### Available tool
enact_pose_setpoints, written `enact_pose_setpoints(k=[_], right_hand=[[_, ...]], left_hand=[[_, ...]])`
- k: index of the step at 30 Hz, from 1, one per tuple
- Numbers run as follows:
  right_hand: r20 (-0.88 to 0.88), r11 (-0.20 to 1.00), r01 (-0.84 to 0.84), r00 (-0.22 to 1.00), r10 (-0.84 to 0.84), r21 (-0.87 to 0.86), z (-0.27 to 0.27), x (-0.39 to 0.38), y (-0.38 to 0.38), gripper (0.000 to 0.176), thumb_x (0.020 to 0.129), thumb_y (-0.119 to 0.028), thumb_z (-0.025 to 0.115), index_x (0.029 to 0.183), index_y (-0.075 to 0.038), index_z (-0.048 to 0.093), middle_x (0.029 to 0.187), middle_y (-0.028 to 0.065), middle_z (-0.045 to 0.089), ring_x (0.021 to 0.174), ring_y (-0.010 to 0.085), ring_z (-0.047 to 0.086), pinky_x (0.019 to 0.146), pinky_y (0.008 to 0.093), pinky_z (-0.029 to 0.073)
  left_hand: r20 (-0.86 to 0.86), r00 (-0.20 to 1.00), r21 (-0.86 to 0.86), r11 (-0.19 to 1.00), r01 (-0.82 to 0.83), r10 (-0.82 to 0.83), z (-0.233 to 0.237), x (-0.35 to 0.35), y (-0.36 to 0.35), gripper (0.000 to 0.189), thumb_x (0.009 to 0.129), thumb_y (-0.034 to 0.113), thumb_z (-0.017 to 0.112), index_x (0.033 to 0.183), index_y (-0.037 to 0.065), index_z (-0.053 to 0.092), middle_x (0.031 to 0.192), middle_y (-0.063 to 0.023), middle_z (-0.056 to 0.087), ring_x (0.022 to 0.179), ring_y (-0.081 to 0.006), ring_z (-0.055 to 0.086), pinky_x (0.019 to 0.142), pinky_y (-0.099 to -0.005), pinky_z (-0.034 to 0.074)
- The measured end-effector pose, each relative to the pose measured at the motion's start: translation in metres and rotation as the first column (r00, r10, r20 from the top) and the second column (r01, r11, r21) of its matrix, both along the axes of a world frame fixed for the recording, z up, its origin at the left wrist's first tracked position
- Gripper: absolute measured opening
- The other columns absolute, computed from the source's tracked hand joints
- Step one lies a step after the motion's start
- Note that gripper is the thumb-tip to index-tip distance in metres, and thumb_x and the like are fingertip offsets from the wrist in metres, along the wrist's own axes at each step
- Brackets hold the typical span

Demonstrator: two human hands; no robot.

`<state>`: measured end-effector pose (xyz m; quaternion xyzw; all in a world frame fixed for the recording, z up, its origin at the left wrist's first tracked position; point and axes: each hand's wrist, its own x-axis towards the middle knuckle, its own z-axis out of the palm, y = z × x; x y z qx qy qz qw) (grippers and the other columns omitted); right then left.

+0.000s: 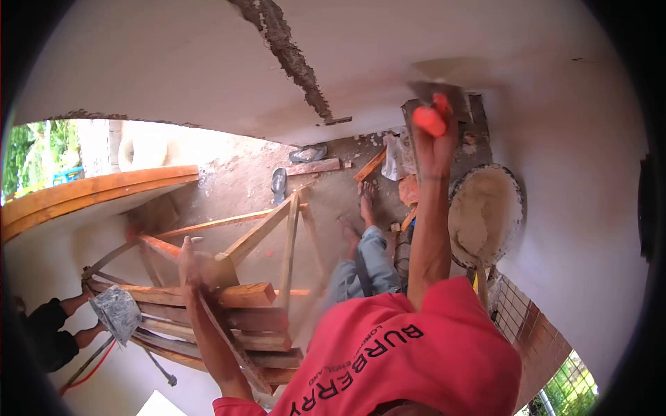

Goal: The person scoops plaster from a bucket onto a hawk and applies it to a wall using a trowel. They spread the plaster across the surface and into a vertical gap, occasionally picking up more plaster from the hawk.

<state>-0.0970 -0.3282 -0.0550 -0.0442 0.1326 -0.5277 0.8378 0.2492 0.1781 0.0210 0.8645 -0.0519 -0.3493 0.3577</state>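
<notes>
My right hand [437, 142] is raised toward the wall, wrapped round the orange handle of a trowel [454, 97]. The trowel is blurred, with its dark blade close to the pale wall [388, 48]; whether it touches cannot be told. Under my right forearm, to its right, a round tub [517, 201] holds beige plaster-like paste. My left hand [193, 267] is by the stacked timbers of a wooden frame [246, 295], one finger pointing up. Motion smears its fingers, and a blurred brown piece [224, 272] shows beside it; a grip on it cannot be made out.
A rough broken groove [284, 48] runs down the wall. Dark slippers [279, 184], a wood block [312, 166] and a plastic bag [397, 159] lie on the dusty floor. At left, another person's legs [73, 303] stand near a grey-smeared bucket [116, 312].
</notes>
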Motion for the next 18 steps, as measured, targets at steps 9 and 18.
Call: enact_pose_setpoints(k=[9,18], right_hand=[[-0.621,0.891,0.049,0.7,-0.354,-0.451,0.137,-0.016,0.113,0.019,0.095,-0.021,0.057,0.108,-0.007,0.056,0.072,0.0009,0.051,0.068,0.0128,0.052,0.065,0.028,0.045],[-0.754,0.992,-0.123,0.652,0.074,-0.009,0.034,0.009,0.166,0.017,0.094,-0.02,0.061,0.096,-0.004,0.055,0.057,0.0,0.046,0.046,0.0103,0.045,0.046,0.0278,0.04]], left_hand=[[-0.002,1.0,-0.057,0.998,-0.018,0.018,0.005,-0.007,-0.005,0.069,0.099,0.063,0.035,0.115,0.001,0.061,0.067,-0.01,0.065,0.064,-0.0169,0.065,0.066,-0.0296,0.051],[0.181,0.966,-0.071,0.977,0.202,-0.186,-0.01,0.007,0.017,0.071,0.098,0.065,0.035,0.115,0.0,0.06,0.069,-0.0095,0.065,0.066,-0.0151,0.064,0.072,-0.0284,0.049]])
